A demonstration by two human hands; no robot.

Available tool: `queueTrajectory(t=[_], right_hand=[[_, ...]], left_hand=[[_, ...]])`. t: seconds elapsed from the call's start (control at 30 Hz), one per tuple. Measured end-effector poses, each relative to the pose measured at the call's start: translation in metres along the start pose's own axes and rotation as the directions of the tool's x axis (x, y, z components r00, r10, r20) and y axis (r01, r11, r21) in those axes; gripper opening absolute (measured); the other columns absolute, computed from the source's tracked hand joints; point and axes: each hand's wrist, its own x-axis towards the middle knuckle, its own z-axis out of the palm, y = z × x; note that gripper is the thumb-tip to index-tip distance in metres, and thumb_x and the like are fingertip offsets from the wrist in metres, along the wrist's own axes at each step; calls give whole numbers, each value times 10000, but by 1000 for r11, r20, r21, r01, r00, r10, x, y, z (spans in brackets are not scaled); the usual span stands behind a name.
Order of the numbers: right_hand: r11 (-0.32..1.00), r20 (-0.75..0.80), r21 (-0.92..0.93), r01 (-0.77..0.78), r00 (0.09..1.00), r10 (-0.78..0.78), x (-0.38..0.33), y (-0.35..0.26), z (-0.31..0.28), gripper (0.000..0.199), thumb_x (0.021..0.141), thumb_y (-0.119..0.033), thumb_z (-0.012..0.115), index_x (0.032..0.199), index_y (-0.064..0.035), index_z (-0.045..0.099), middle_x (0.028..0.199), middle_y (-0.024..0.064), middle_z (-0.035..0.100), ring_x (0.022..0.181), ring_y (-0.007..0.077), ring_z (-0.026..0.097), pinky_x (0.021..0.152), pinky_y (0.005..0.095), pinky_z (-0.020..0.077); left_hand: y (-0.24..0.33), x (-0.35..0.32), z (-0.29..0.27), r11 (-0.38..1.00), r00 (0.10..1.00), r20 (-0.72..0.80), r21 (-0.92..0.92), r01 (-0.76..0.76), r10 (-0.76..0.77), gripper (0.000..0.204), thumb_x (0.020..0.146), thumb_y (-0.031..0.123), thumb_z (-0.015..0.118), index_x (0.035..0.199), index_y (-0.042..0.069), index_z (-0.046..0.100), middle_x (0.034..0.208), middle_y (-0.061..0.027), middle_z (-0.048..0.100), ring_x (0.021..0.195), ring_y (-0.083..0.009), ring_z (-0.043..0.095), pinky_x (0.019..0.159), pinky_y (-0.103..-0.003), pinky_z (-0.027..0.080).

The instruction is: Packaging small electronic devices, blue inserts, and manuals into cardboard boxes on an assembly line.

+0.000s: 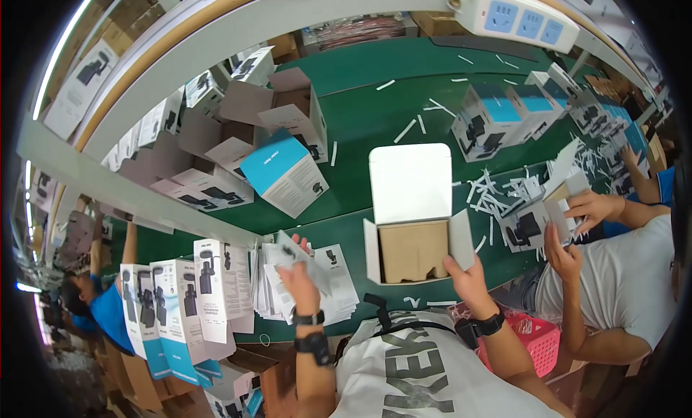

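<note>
A white carton (409,180) stands in front of me with its lid raised and side flaps spread. Inside it sits a brown cardboard insert (412,251). My right hand (470,282) grips the carton at its near right corner, thumb toward the inside. To the left, my left hand (300,282) is closed on a thin printed leaflet (306,263), held tilted. Under and beside that hand lies a pile of similar white leaflets (339,281). What is beneath the brown insert is hidden.
Several printed cartons (216,288) stand at the left, near open boxes (288,115). Closed blue-topped boxes (490,119) stand at the back right. Paper strips (490,194) litter the green table (353,122). A co-worker (613,274) handles a box at the right, above a pink basket (533,342).
</note>
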Motion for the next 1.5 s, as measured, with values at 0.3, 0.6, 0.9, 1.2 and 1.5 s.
queueTrajectory(t=[0.3,0.6,0.9,1.2,1.5], right_hand=[[993,71,-96,68,996,-62,-2,-7,30,551,1000,-114,652,1501,9,458,1318,172,661,1210,262,646,1045,374,496],[997,26,1,72,997,-72,-10,-20,42,552,1016,-143,667,1509,9,469,1328,131,627,1187,200,608,1033,343,483],[988,278,-19,-151,949,150,-11,-36,-19,699,912,-222,842,1493,-7,520,1281,84,656,1140,196,652,992,321,522],[928,-34,-337,160,983,-182,9,-39,37,367,981,-145,742,1316,-11,675,1040,81,731,872,124,671,749,295,540],[723,36,-604,336,917,-396,31,-68,15,220,908,-145,777,1105,-47,773,942,135,735,808,307,723,694,359,565]], left_hand=[[153,-69,96,751,667,351,-230,-619,657,734,918,96,550,1586,105,243,1320,-252,549,1157,-372,648,1102,-579,505],[148,-51,82,605,495,513,-62,-794,702,851,866,136,696,1599,196,268,1512,-294,423,1225,-467,603,1091,-582,490],[118,-61,50,770,806,573,444,-457,148,866,882,142,741,1628,36,314,1580,-326,394,1444,-487,441,1193,-551,367],[86,-79,96,425,377,925,324,-845,45,865,887,246,797,1611,11,386,1681,-265,324,1508,-519,356,1242,-560,314],[67,-79,90,157,307,950,312,-937,-58,831,889,304,788,1624,149,432,1699,-168,351,1539,-499,319,1250,-584,288]])
